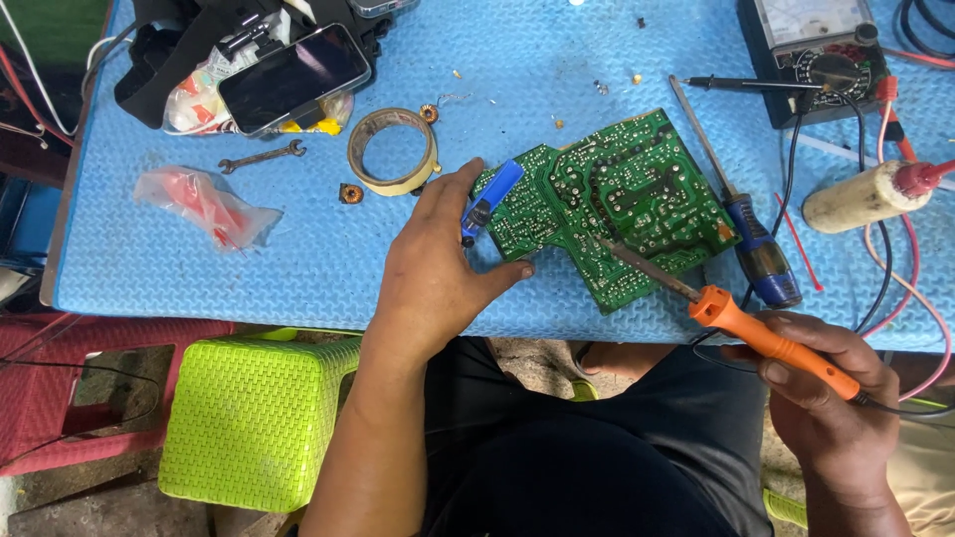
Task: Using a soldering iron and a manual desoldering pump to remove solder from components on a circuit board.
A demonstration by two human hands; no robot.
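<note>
At centre frame, the left hand [438, 261] is spreading over the green circuit board [622, 204], thumb bracing its lower-left edge. The right hand [826, 398], lower right, is clenching the orange soldering iron [741, 323], tip touching the board. The board looks light, stiff and fragile: best held by its edges.

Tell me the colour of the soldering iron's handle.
Orange, on the soldering iron in the right hand; head view.
</note>
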